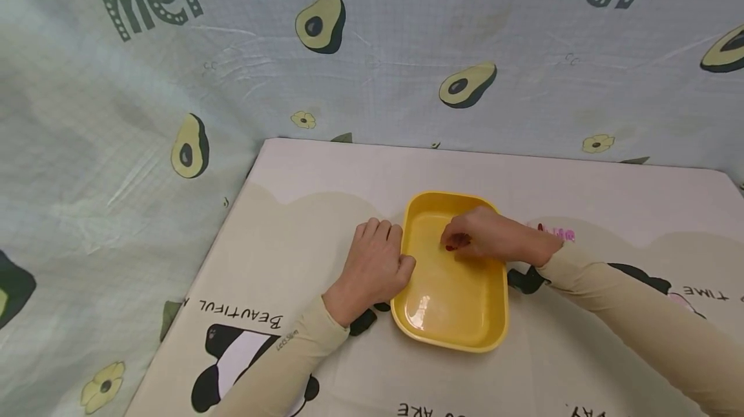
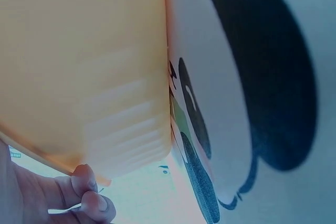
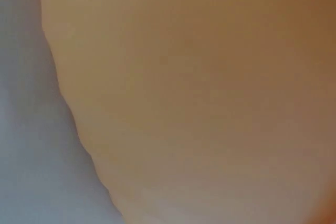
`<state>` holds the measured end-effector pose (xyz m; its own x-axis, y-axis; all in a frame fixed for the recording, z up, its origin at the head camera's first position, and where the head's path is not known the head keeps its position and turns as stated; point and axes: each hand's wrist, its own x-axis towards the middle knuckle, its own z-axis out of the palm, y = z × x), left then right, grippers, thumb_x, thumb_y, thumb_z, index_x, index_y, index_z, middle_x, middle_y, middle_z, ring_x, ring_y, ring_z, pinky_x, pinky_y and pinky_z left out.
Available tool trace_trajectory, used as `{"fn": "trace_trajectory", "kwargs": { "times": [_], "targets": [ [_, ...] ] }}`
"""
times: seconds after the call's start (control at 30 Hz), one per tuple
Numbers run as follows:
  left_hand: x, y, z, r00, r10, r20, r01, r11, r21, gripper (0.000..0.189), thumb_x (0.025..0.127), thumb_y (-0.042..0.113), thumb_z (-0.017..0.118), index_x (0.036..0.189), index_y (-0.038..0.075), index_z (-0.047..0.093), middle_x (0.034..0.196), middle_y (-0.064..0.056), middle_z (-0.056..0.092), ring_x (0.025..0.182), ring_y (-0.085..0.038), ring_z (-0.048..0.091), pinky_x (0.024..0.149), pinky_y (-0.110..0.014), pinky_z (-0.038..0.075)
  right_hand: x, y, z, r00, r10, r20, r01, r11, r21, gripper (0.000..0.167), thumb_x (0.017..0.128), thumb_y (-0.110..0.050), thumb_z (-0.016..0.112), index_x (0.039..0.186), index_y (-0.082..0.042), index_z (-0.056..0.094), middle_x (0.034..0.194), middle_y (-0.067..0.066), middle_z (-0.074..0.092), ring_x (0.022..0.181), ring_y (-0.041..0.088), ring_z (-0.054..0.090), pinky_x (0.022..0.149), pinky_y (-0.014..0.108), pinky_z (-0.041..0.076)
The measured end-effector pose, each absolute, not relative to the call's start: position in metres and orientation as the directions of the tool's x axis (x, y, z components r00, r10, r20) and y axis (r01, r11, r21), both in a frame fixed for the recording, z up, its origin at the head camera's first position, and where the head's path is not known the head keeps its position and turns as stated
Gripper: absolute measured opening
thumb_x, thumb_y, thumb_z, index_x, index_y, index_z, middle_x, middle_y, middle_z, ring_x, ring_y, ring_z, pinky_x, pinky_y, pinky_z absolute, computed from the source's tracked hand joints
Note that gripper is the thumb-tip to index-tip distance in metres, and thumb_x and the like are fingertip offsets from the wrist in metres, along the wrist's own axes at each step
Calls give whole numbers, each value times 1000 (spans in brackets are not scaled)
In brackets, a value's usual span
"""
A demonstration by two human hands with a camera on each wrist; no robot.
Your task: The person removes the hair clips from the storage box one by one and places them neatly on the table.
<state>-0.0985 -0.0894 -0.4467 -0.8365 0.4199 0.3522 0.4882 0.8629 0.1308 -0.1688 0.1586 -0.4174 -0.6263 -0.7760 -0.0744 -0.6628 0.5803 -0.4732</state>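
Observation:
A yellow rectangular tray (image 1: 453,304) with rounded corners and raised walls lies on the covered table. My left hand (image 1: 376,262) holds its left rim, fingers curled and thumb at the edge; the left wrist view shows the fingertips (image 2: 97,203) beside the rim. Over the upper part of the tray, my right hand (image 1: 485,234) has its fingers curled in, pinching small dark red things (image 1: 458,241). Their kind is too small and too covered to tell. In the right wrist view a blurred tan-yellow surface (image 3: 199,98) fills most of the picture.
Under the tray spreads a pale tablecloth (image 1: 302,223) printed with pandas and words. A hanging sheet (image 1: 383,81) with avocado prints encloses the back and left side. A small dark red spot (image 1: 540,228) shows beside pink lettering near the right wrist.

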Motion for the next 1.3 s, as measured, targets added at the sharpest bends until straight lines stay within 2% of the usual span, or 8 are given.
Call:
{"fn": "trace_trajectory", "kwargs": {
  "times": [0.17, 0.43, 0.6, 0.8, 0.93, 1.3],
  "targets": [
    [-98, -90, -447, -829, 422, 366, 493, 861, 125, 17, 88, 21, 57, 77, 12, 48, 74, -3, 44, 76, -22, 39, 78, -36, 36, -168, 157, -419, -654, -755, -45, -662, 600, -450, 19, 82, -5, 83, 100, -9, 76, 92, -1, 76, 80, 5, 67, 78, 26, 60],
    [-98, -90, -446, -829, 419, 370, 491, 862, 123, 17, 87, 21, 57, 77, 12, 48, 74, -3, 44, 77, -22, 40, 79, -36, 37, -171, 153, -423, -650, -758, -52, -688, 615, -385, 16, 82, -7, 83, 97, -10, 77, 88, -3, 73, 76, 3, 61, 76, 25, 59],
    [-99, -90, -446, -829, 424, 364, 496, 859, 129, 16, 87, 19, 57, 78, 12, 48, 75, -3, 44, 77, -22, 40, 79, -36, 37, -170, 152, -421, -660, -750, -54, -679, 625, -385, 15, 82, -5, 83, 95, -10, 77, 87, -3, 73, 75, 4, 62, 76, 26, 60],
    [-98, -90, -445, -842, 425, 332, 489, 861, 140, 16, 89, 21, 57, 79, 11, 49, 76, -3, 44, 78, -22, 39, 80, -36, 36, -172, 155, -415, -683, -723, -108, -598, 637, -487, 18, 84, -3, 81, 101, -7, 76, 92, -1, 76, 82, 7, 68, 80, 29, 61],
    [-98, -90, -445, -846, 424, 324, 486, 863, 140, 16, 89, 21, 57, 79, 11, 49, 76, -3, 44, 78, -22, 39, 80, -36, 36, -177, 159, -412, -674, -725, -140, -548, 618, -564, 23, 83, -2, 81, 105, -7, 76, 96, -1, 78, 87, 8, 71, 83, 30, 61],
    [-99, -91, -446, -837, 427, 341, 495, 857, 141, 17, 87, 20, 59, 77, 12, 47, 74, -2, 44, 77, -22, 39, 80, -36, 36, -184, 165, -396, -693, -693, -200, -473, 646, -599, 24, 86, -7, 80, 109, -9, 76, 98, 0, 76, 88, 9, 68, 86, 30, 61]
  ]
}}
